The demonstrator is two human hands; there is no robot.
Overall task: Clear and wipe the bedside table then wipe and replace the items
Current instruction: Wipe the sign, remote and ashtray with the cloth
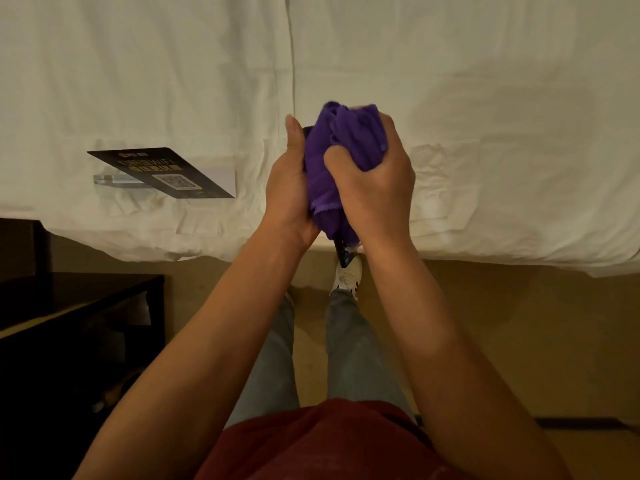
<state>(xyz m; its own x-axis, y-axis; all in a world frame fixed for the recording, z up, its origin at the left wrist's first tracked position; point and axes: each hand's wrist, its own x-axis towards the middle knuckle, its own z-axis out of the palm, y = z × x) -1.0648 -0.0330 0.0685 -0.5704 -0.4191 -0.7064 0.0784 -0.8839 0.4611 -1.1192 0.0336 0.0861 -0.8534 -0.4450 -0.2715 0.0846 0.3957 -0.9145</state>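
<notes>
A purple cloth (346,147) is bunched between both hands over the bed's near edge. My right hand (375,188) squeezes the cloth from the right. My left hand (289,188) holds a dark slim object (344,256), likely a remote control; the cloth wraps it, and only its lower end and a dark edge by my left thumb show. A black sign card in a clear acrylic stand (162,173) lies flat on the white sheet to the left. The dark bedside table (69,299) stands at the lower left.
The white bed (485,133) fills the upper half of the view, its edge running across the middle. Tan floor (519,341) lies below it. My legs and one white shoe (348,277) are beneath my hands.
</notes>
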